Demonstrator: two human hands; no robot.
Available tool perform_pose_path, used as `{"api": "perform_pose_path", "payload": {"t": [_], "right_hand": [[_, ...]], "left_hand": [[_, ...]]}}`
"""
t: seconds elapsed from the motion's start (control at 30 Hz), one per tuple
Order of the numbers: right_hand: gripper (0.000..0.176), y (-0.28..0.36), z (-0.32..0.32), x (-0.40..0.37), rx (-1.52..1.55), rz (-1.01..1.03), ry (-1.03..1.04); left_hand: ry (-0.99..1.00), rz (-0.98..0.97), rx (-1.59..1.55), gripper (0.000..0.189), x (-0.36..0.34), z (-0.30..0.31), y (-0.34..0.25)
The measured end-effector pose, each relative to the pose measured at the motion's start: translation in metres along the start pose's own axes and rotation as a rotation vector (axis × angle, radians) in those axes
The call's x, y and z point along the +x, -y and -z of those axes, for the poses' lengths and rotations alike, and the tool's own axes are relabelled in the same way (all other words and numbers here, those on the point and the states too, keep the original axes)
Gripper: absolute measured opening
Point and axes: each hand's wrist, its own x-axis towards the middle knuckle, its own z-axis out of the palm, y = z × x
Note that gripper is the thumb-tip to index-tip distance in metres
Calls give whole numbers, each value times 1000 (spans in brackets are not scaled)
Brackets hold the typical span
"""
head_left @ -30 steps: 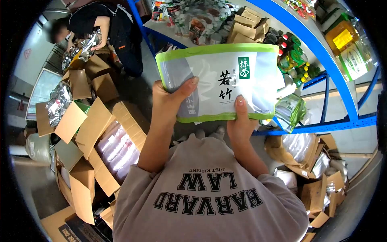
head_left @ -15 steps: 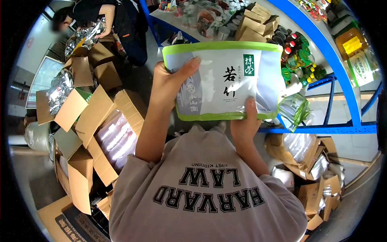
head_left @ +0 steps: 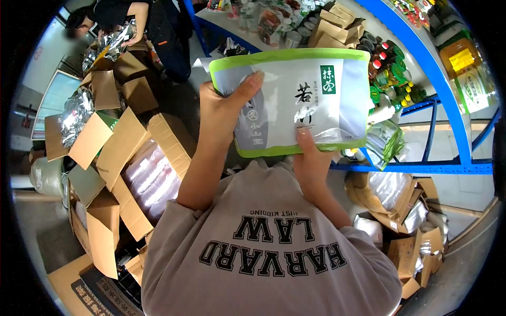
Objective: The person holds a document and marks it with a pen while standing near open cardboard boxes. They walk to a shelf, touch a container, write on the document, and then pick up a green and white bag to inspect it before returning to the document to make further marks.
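Note:
A green-edged, silvery-white matcha pouch (head_left: 284, 100) is held up in front of my chest, its printed face toward me. My left hand (head_left: 229, 102) grips its left side, thumb across the front and fingers hidden behind. At the lower edge, right of the middle, my right hand (head_left: 312, 155) pinches it with the thumb on the front; those fingers are also behind the pouch. The pouch looks flat and shiny, with creases near my right thumb.
Opened cardboard boxes (head_left: 124, 152) crowd the left, one with clear plastic packs (head_left: 153, 181). Blue shelving (head_left: 421, 47) at the right bears bottles, cans and paper bags (head_left: 337, 26). More boxes (head_left: 406, 253) lie at lower right. Another person (head_left: 163, 37) handles silver packets at upper left.
My right thumb has slid left along the pouch's lower edge, toward its middle. The pouch has tilted slightly, and its upper left corner shows a flap of lifted film. My left hand keeps its grip.

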Motion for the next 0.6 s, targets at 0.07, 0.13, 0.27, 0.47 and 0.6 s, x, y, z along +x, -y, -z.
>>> {"api": "perform_pose_path", "payload": {"t": [0.07,0.13,0.27,0.47,0.6], "right_hand": [[37,-3,-4,3,61,42,10],[34,-6,-6,6,91,68,8],[29,-8,-6,6,74,76,-1],[27,-5,-4,10,49,-120,22],[27,-18,-9,6,118,-240,165]], "left_hand": [[-17,-9,-9,19,0,-1,1],[-27,-14,-8,19,-1,0,3],[-61,-3,18,20,-1,0,6],[-98,41,-29,20,6,-1,7],[-105,13,-39,20,10,-2,11]]}}
